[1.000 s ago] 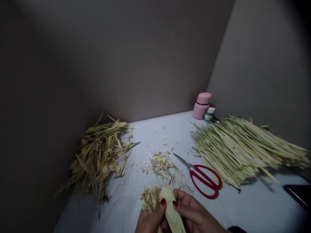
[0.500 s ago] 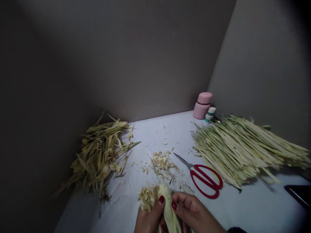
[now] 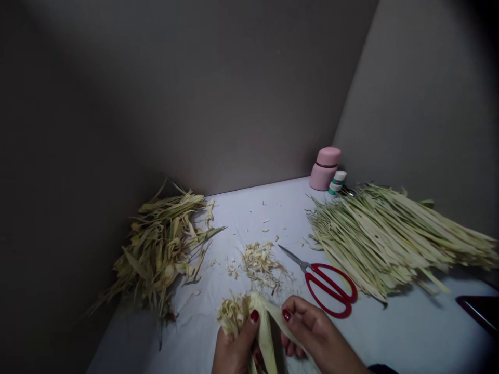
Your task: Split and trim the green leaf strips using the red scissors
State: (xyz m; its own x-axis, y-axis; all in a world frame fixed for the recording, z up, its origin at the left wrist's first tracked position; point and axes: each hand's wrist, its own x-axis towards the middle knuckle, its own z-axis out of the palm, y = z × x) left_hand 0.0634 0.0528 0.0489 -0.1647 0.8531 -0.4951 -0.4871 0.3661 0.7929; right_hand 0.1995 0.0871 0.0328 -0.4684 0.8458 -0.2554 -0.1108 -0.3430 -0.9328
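Observation:
At the bottom middle, my left hand [image 3: 235,349] is closed around a bundle of pale dried corn husks [image 3: 234,314], whose frayed, curled ends stick out on top. Its red-nailed thumb presses on a smooth husk leaf [image 3: 266,337]. Just to the right, my right hand [image 3: 312,327] pinches the edge of a thin husk strip [image 3: 277,313] between thumb and fingers. That strip stands away from the bundle, joined at the top. The lower part of the bundle runs out of view. Red-handled scissors [image 3: 331,285] lie beyond my right hand, blades pointing up and left.
Crumpled husk scraps [image 3: 163,239] are heaped on the left. Long flat husks [image 3: 390,234] lie in a pile on the right. Small trimmings [image 3: 263,262] litter the middle. A pink flask [image 3: 325,169] and a white-green small container [image 3: 337,183] stand at the back; a dark device [image 3: 481,311] lies at right.
My right hand has moved slightly right and up, drawing the husk strip away from the bundle. A gap now shows between strip and bundle. My left hand has shifted slightly left.

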